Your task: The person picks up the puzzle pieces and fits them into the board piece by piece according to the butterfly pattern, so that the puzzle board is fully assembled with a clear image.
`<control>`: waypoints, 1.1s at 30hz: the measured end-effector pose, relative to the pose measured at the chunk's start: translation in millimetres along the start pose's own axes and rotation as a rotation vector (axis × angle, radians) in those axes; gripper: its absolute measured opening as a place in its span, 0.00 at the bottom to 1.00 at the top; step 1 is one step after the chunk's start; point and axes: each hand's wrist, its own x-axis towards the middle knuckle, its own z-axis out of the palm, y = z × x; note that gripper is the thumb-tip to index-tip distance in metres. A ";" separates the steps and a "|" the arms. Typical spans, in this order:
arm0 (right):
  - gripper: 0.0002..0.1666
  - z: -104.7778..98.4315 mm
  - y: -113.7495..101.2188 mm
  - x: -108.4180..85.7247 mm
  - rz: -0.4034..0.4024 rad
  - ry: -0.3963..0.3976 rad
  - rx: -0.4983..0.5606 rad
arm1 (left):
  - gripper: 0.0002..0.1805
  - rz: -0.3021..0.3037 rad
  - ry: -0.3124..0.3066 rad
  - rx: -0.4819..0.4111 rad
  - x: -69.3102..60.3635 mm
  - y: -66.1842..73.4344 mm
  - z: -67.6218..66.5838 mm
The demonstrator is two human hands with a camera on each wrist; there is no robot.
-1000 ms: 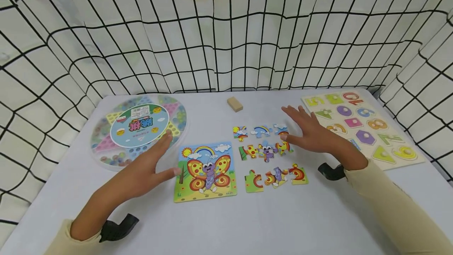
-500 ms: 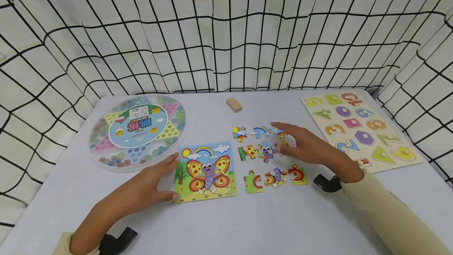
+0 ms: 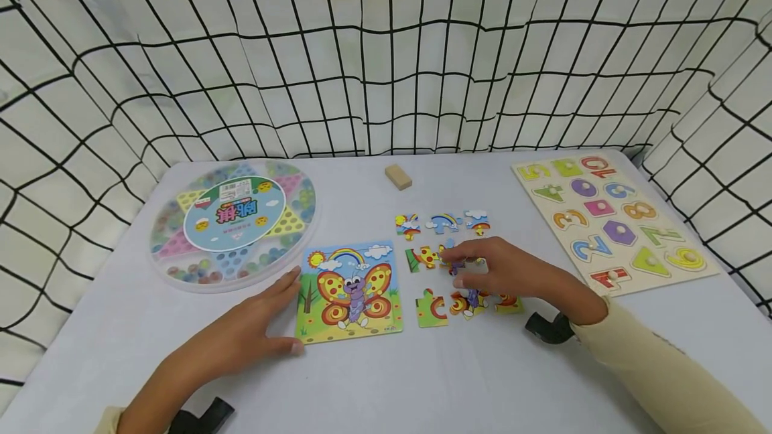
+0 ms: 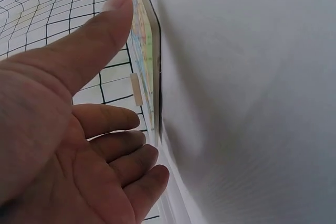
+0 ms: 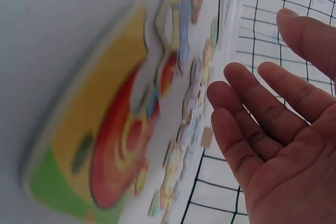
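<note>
A square butterfly picture board (image 3: pixel 350 293) lies on the table, with my left hand (image 3: pixel 241 327) at its left edge, thumb and fingers spread. In the left wrist view the left hand (image 4: pixel 89 129) is beside the board's edge (image 4: pixel 156 66), its fingers loosely bent. To the right of the board, puzzle pieces (image 3: pixel 431 307) lie in three rows. My right hand (image 3: pixel 512 273) is over the middle and lower rows and partly hides them. The right wrist view shows the right hand (image 5: pixel 278 124) with relaxed fingers and nothing in them, beside a near piece (image 5: pixel 105 135).
A round marble game board (image 3: pixel 235 223) lies at the back left. At the right is a wooden number-and-shape board (image 3: pixel 618 220). A small wooden block (image 3: pixel 398 177) lies at the back middle. Black netting (image 3: pixel 392 32) stands behind the table.
My right hand has moved left and nearer, from beside the upper rows to over the middle and lower pieces. My left hand has come down to the butterfly board's left edge.
</note>
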 end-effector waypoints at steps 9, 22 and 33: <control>0.24 14.7 -16.6 -1.0 -0.010 -0.047 0.063 | 0.53 0.013 -0.052 -0.054 -3.5 -3.8 4.0; 0.23 35.6 -28.2 5.4 0.068 -0.045 0.135 | 0.50 0.021 -0.058 -0.022 -2.9 -5.1 8.8; 0.26 39.8 -35.8 7.4 0.085 -0.009 0.014 | 0.46 0.036 -0.064 -0.003 -1.5 -4.2 8.8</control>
